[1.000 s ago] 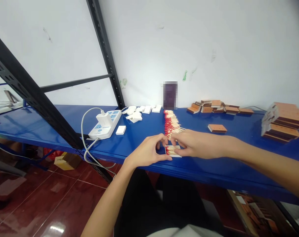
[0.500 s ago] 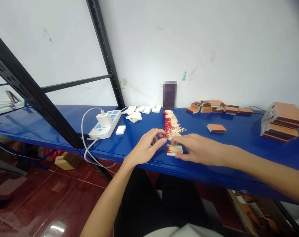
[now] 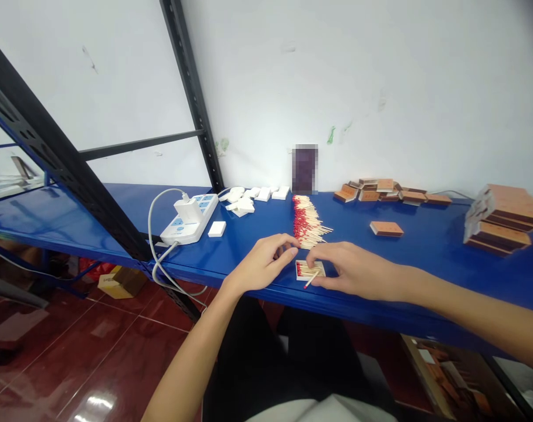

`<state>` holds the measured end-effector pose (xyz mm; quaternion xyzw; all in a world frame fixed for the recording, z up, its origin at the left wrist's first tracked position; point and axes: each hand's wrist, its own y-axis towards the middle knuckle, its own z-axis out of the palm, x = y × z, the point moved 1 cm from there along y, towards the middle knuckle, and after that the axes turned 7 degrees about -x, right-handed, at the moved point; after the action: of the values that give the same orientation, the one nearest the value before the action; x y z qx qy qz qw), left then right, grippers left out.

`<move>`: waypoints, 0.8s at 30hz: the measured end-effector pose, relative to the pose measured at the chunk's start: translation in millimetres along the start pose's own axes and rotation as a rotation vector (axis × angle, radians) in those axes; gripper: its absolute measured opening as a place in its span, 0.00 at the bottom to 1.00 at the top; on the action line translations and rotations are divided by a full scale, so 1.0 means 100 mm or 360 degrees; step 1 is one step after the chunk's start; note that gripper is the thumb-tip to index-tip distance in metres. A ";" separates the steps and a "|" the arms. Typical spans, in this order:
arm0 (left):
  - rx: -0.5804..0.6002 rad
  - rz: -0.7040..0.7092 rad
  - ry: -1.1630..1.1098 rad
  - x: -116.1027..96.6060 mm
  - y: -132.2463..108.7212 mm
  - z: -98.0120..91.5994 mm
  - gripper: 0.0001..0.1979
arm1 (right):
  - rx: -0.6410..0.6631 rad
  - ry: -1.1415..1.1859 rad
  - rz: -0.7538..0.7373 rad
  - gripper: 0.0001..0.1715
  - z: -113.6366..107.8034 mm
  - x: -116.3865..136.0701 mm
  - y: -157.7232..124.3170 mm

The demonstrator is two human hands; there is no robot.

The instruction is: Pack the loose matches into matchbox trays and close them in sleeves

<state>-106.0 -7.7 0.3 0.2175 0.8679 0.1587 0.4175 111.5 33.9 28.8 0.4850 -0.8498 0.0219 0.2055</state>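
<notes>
A small white matchbox tray (image 3: 298, 275) filled with red-tipped matches lies near the front edge of the blue shelf. My right hand (image 3: 354, 269) curls round its right end, index finger at the far side and thumb at the near side. One loose match (image 3: 311, 279) lies slanted across the tray, its red head poking out over the near edge by my thumb. My left hand (image 3: 266, 261) is left of the tray, thumb and fingers curved with a gap between them and nothing visible inside. Its fingertips are beside the near end of a long pile of matches (image 3: 308, 220).
Several white trays (image 3: 242, 205) are at the back left, with one single white tray (image 3: 217, 229) nearer. A power strip (image 3: 191, 220) with cables stands by the black rack post (image 3: 196, 99). Brown matchbox sleeves (image 3: 387, 228) lie to the right, and stacked sleeves (image 3: 503, 217) farther right.
A match now lies slanted over the tray's near edge, where none stuck out before. My left thumb and fingers are slightly farther apart. The right hand has barely moved.
</notes>
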 end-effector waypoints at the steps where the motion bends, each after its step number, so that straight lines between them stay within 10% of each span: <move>1: 0.0012 0.0007 0.0014 0.00 0.00 0.00 0.13 | 0.0012 0.0013 -0.0014 0.09 -0.01 0.00 0.00; 24: 0.0262 0.0152 0.0174 -0.05 -0.02 0.00 0.15 | -0.0034 -0.0013 -0.0107 0.17 -0.03 -0.05 -0.06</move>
<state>-103.7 -12.0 3.1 0.2831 0.8882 0.1181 0.3421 119.6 35.4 28.4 0.5112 -0.8340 0.0038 0.2077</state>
